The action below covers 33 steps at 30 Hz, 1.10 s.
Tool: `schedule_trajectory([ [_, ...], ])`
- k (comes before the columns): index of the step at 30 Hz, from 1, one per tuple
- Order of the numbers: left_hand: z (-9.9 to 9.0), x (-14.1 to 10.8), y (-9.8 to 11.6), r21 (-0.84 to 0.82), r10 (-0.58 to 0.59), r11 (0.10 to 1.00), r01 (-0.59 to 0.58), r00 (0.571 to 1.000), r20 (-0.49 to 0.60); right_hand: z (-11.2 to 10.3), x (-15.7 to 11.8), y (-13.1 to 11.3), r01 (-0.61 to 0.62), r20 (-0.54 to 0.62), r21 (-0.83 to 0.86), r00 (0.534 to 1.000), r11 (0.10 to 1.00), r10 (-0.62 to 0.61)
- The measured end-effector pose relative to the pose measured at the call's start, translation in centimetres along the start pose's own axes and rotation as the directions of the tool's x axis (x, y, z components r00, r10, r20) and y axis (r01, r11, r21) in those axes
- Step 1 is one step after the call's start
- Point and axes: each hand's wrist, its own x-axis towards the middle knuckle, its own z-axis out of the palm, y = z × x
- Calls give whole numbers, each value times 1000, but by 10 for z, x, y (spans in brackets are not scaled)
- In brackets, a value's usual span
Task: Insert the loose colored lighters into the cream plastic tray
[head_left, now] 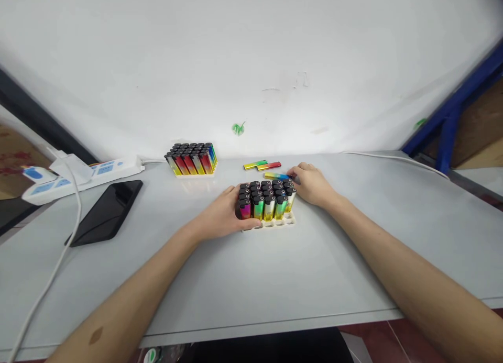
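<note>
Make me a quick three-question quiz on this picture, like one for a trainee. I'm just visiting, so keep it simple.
1. True or false: the black phone lies to the left of the near tray.
2. Which thing is the right hand touching?
A) the power strip
B) a blue-and-yellow lighter
C) a white cable
3. Counting any that the hands touch, how many loose lighters are there outside the near tray and the far tray?

Key: 1. True. 2. B. 3. Three.
</note>
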Motion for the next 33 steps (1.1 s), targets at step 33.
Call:
schedule_trajectory([
  [33,-1,-1,2,0,10,1000,-10,1000,13,-13,-16,-33,-373,330,911,916,176,229],
])
